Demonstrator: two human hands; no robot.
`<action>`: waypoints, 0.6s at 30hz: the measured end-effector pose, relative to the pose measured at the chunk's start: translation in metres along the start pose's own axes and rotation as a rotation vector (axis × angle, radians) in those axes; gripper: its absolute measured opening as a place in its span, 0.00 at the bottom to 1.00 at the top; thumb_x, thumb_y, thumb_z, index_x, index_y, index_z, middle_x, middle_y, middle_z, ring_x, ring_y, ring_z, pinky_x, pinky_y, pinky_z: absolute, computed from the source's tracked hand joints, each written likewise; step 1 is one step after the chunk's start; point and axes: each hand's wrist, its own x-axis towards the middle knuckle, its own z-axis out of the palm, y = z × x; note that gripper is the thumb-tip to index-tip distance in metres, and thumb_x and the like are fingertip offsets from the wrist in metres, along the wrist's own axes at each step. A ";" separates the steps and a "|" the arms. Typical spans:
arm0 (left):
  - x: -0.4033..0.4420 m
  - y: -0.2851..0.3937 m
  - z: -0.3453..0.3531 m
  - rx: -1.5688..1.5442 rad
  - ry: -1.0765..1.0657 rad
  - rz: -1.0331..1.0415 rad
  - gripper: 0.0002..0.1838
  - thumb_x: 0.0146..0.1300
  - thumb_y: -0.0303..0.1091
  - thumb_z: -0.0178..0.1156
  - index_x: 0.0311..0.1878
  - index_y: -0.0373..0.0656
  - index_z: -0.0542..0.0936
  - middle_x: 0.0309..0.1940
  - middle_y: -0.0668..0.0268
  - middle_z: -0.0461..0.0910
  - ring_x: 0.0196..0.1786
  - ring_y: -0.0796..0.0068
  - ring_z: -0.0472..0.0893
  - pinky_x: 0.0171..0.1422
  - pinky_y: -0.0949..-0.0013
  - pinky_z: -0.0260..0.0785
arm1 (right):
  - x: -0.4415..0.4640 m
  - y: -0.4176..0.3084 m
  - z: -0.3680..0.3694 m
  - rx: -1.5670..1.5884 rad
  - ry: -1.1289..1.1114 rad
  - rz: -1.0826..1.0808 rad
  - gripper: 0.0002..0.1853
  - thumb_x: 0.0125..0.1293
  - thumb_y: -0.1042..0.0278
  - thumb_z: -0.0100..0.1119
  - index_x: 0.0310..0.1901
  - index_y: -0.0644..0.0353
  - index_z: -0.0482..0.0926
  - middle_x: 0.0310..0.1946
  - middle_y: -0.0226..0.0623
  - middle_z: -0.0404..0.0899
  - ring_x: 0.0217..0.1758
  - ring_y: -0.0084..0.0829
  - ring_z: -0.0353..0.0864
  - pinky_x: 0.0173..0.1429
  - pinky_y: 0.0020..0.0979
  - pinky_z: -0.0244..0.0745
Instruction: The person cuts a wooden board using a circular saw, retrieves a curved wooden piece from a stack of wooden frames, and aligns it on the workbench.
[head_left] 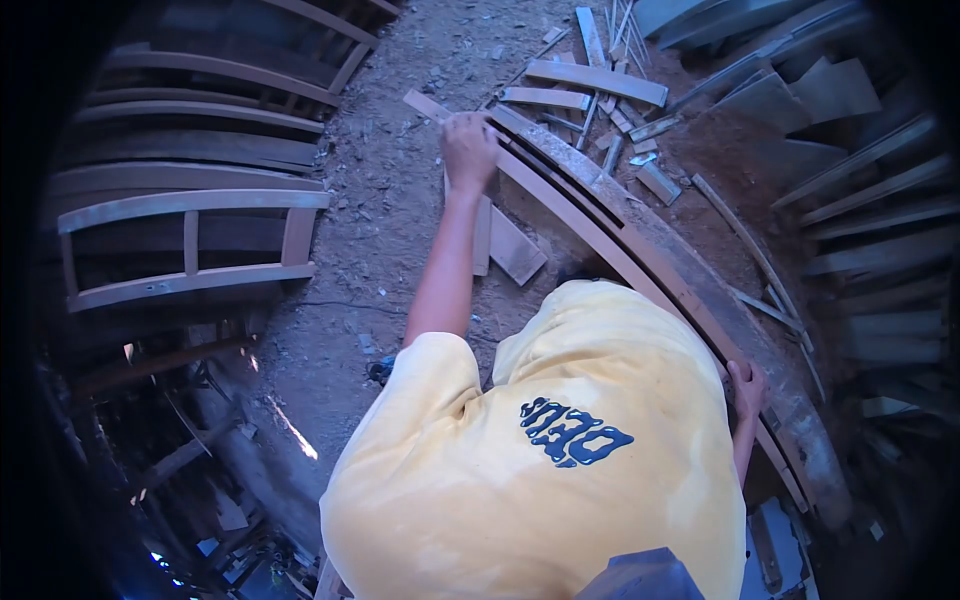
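A long wooden strip (600, 236) runs diagonally from the upper middle to the lower right, along a wide worn plank or bench edge (655, 230). Near its upper end my left hand (469, 152) grips the strip, fingers wrapped over it. Farther down, my right hand (746, 390) holds the same strip beside the yellow shirt, its fingers curled at the edge. Between strip and bench lies a dark narrow gap or piece (570, 180). The shirt hides part of the lower strip.
Curved wooden frames (190, 240) stand stacked at the left. Offcuts (597, 82) and short boards (515, 243) lie on the dirt floor. More boards (885, 260) lean at the right. Dark clutter fills the lower left, with a thin cable on the ground.
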 end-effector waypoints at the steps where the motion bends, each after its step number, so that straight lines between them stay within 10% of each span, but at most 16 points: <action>1: 0.008 -0.014 -0.002 0.005 -0.003 0.004 0.11 0.63 0.36 0.62 0.48 0.49 0.85 0.50 0.60 0.83 0.60 0.53 0.76 0.71 0.49 0.63 | -0.004 -0.007 -0.002 0.005 -0.004 0.002 0.35 0.59 0.40 0.74 0.58 0.63 0.84 0.58 0.53 0.82 0.62 0.48 0.80 0.68 0.44 0.72; 18: 0.052 -0.063 -0.004 0.203 -0.405 0.350 0.16 0.63 0.32 0.56 0.48 0.58 0.89 0.46 0.65 0.87 0.60 0.62 0.81 0.77 0.45 0.62 | -0.006 -0.007 -0.002 0.007 -0.033 0.047 0.35 0.57 0.41 0.75 0.59 0.58 0.84 0.59 0.50 0.80 0.65 0.47 0.77 0.72 0.44 0.67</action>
